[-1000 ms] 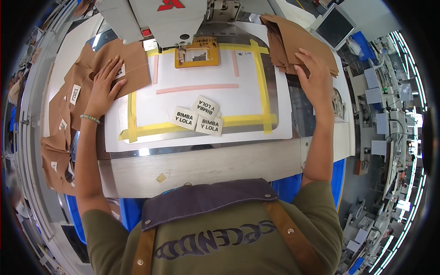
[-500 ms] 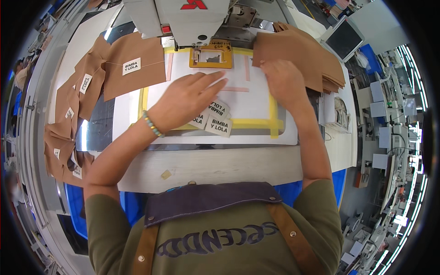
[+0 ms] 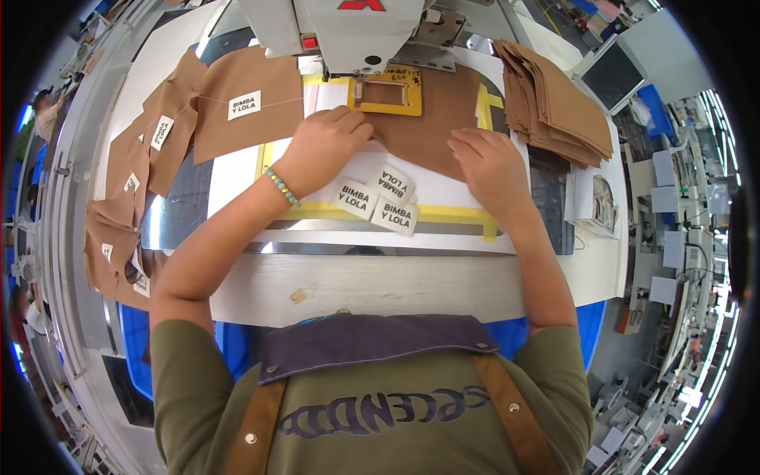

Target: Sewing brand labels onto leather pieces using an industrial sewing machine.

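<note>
A brown panel (image 3: pixel 423 149) lies on the white board (image 3: pixel 305 228) with yellow tape, beneath the yellow frame (image 3: pixel 417 96) of the machine head (image 3: pixel 332 32). My left hand (image 3: pixel 324 146) has curled fingers gripping the panel's left edge just below the frame. My right hand (image 3: pixel 491 166) holds the panel's right part, fingertips bent onto it and thumb partly hidden. Several white printed labels (image 3: pixel 355 198) lie loose between my hands. At the left, brown panels (image 3: pixel 215 133) with white labels attached are linked by threads.
A stack of brown panels (image 3: pixel 554 103) sits at the back right, beside a small screen (image 3: pixel 609 75) and a white box (image 3: pixel 594 206). Blue bins (image 3: pixel 138 356) stand below the table's front edge (image 3: pixel 364 297). Other workstations run along the far right.
A brown panel has come from the right stack to under the yellow frame. My left hand moved from the left pile to that panel's edge; my right hand moved left and down with it.
</note>
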`<state>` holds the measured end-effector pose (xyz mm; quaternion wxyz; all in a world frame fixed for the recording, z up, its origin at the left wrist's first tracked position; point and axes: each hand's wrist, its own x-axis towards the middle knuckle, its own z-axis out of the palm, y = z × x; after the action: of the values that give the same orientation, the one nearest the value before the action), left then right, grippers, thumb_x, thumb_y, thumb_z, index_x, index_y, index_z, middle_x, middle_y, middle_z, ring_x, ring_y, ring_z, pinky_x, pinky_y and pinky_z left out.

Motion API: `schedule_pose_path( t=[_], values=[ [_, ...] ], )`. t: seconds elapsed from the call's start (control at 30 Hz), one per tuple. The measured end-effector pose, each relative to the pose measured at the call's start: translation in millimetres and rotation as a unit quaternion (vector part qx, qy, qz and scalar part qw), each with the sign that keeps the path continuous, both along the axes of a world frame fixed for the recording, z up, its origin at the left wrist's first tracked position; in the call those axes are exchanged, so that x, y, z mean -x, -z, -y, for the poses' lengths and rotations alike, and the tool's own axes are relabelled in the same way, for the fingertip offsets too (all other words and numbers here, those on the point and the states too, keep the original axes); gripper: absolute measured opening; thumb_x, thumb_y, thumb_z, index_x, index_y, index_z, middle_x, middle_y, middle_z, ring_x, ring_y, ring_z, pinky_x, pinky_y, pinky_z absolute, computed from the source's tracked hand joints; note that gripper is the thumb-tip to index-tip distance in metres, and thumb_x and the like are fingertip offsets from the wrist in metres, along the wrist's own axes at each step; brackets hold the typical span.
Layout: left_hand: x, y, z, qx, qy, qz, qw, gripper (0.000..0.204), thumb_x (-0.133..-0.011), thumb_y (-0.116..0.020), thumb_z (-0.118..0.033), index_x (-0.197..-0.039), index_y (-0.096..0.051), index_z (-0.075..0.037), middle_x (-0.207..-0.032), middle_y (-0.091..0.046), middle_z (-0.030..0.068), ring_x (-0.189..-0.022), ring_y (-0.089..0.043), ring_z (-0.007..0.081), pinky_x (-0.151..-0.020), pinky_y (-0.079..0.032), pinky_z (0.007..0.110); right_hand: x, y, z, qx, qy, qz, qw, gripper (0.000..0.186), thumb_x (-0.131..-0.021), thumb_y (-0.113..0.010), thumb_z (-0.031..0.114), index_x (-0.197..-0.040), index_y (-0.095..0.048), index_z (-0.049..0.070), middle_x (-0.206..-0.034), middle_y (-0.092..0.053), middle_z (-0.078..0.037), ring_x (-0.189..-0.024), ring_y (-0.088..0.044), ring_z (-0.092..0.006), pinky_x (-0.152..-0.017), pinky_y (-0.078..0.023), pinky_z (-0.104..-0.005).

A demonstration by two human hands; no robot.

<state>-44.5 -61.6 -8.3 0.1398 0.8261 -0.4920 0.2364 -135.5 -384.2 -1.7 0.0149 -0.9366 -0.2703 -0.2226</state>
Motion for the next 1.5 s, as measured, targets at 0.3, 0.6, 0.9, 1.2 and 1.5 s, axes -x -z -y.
schedule_pose_path(
  t=[0.3,0.6,0.9,1.2,1.5],
  values=[
    [-3,8,-56,-0.064,-0.051,0.038,0.996,0.032,-0.083,-0.072,-0.004,-0.114,-0.076,-0.002,-0.117,-0.076,0.005,-0.106,-0.07,0.0237,-0.088,-0.062,0.036,-28,14,-6,0.007,0.044,-0.12,0.992,0.058,-0.114,-0.055,0.042,-0.155,-0.058,0.002,-0.172,-0.047,-0.011,-0.159,-0.041,-0.0314,-0.13,-0.033,-0.055],
    [28,2,-63,-0.05,-0.076,-0.108,0.99,0.057,-0.096,-0.075,-0.014,-0.15,-0.062,-0.004,-0.162,-0.058,0.0091,-0.151,-0.05,0.036,-0.122,-0.046,0.049,-29,5,2,-0.022,0.035,-0.161,0.986,0.063,-0.114,-0.054,0.045,-0.163,-0.051,0.005,-0.176,-0.042,-0.007,-0.165,-0.031,-0.0305,-0.134,-0.024,-0.057],
    [35,4,-62,-0.059,-0.07,-0.176,0.98,0.058,-0.101,-0.073,-0.021,-0.155,-0.061,-0.005,-0.169,-0.053,0.0047,-0.158,-0.043,0.0363,-0.129,-0.037,0.051,5,8,-5,-0.01,0.008,-0.185,0.983,0.064,-0.112,-0.057,0.046,-0.163,-0.05,0.008,-0.178,-0.039,-0.004,-0.165,-0.03,-0.0305,-0.135,-0.021,-0.0579],
    [33,3,-61,-0.034,-0.039,-0.178,0.983,0.054,-0.099,-0.072,-0.014,-0.151,-0.063,-0.006,-0.166,-0.057,0.0037,-0.156,-0.045,0.0369,-0.127,-0.04,0.051,4,3,-10,-0.023,0.013,-0.191,0.981,0.063,-0.11,-0.06,0.044,-0.163,-0.052,0.01,-0.177,-0.041,-0.005,-0.165,-0.031,-0.0314,-0.136,-0.019,-0.059],
    [30,9,-76,0.011,-0.098,-0.135,0.986,0.049,-0.101,-0.075,-0.021,-0.147,-0.067,-0.007,-0.16,-0.062,0.0055,-0.153,-0.048,0.0362,-0.122,-0.044,0.05,5,0,-10,-0.035,0.014,-0.174,0.984,0.061,-0.11,-0.06,0.046,-0.163,-0.055,0.016,-0.176,-0.042,-0.006,-0.166,-0.03,-0.0344,-0.136,-0.021,-0.0593]
  ],
)
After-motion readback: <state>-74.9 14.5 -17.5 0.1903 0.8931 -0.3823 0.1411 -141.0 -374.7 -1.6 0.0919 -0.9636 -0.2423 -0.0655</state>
